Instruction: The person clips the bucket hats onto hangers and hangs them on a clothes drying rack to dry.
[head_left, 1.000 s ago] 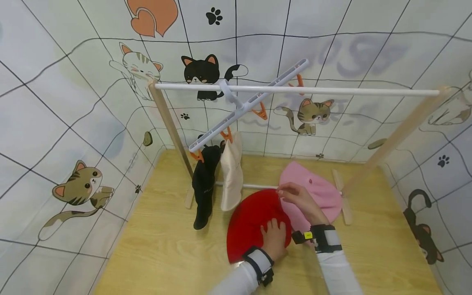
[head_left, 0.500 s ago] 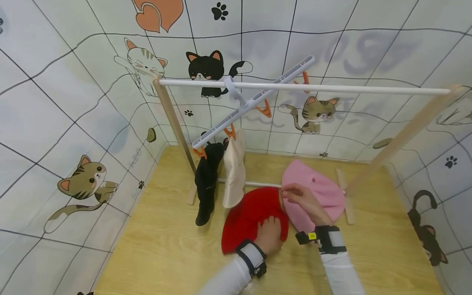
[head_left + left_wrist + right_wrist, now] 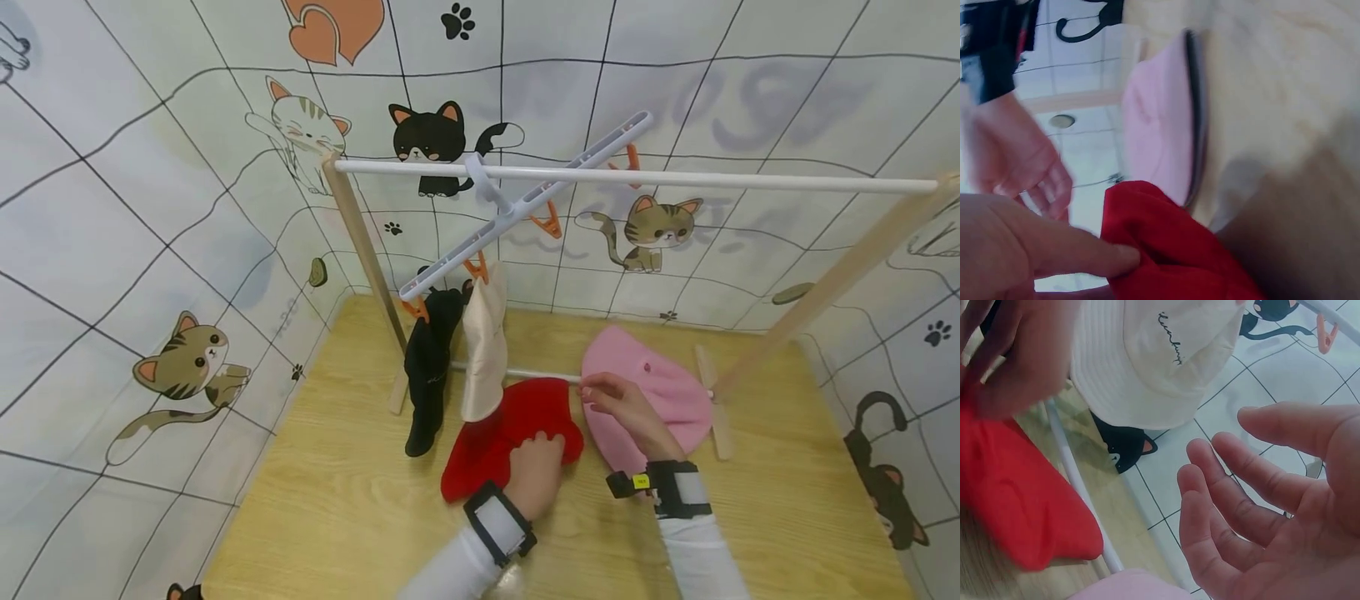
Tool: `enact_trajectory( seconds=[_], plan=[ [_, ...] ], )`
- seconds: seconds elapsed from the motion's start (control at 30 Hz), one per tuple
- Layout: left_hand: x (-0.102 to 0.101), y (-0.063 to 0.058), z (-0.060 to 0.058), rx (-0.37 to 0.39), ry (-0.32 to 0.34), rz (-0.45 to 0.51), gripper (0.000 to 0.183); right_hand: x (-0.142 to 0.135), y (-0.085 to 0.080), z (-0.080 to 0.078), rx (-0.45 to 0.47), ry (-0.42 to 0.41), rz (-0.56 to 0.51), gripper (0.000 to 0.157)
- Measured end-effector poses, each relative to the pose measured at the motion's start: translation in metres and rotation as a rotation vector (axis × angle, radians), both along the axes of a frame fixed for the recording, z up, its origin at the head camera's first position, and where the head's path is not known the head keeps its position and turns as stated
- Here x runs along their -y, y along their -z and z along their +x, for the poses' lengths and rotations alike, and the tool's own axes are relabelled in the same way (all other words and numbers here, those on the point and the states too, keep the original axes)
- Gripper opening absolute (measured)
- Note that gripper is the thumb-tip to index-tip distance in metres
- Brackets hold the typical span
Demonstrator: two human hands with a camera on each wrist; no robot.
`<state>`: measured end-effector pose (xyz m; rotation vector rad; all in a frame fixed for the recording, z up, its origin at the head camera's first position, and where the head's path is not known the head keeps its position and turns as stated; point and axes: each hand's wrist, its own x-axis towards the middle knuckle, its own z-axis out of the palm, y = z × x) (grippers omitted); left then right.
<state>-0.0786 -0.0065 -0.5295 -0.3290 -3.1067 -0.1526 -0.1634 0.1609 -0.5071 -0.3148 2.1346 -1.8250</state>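
My left hand (image 3: 536,477) grips the folded red hat (image 3: 480,460), which lies low over the tabletop in the head view. In the left wrist view the thumb presses on the bunched red cloth (image 3: 1166,237), the fingers mostly out of sight beneath. My right hand (image 3: 630,415) holds nothing; its fingers curve loosely in the right wrist view. It hovers over the left edge of a pink hat (image 3: 666,375), beside the red one. A white cap (image 3: 483,358) with a stitched brim and dark script hangs from a clip, and a black cap (image 3: 427,383) hangs left of it.
A pale hanger (image 3: 525,204) with orange clips (image 3: 551,221) hooks over the white rail (image 3: 712,177) at a slant. Wooden posts (image 3: 367,250) hold the rail above the wooden table (image 3: 330,492). A cat-print wall covering (image 3: 562,50) surrounds the back and sides.
My left hand has drawn the red hat slightly left, away from the right hand, and its fingers have curled more around the cloth. The right hand keeps nearly the same pose. The whole view shifts slightly.
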Motion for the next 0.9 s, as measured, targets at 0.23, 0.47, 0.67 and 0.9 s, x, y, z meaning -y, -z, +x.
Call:
enact_trajectory(
  seconds=[0.23,0.47,0.67,0.9],
  plan=[
    [0.015,-0.033,-0.008,-0.110,-0.028,0.091,0.020,-0.003,-0.006,-0.004,-0.050,-0.016,0.021,0.032],
    [0.028,-0.064,-0.022,-0.238,0.012,0.103,0.023,-0.005,-0.020,-0.010,-0.091,-0.030,0.019,0.031],
    [0.039,-0.088,-0.028,-0.279,0.064,0.081,0.023,-0.007,-0.032,-0.012,-0.110,-0.035,0.049,0.031],
    [0.041,-0.101,-0.036,-0.313,0.070,0.166,0.016,-0.006,-0.043,-0.017,-0.154,-0.041,0.064,0.028]
  ],
)
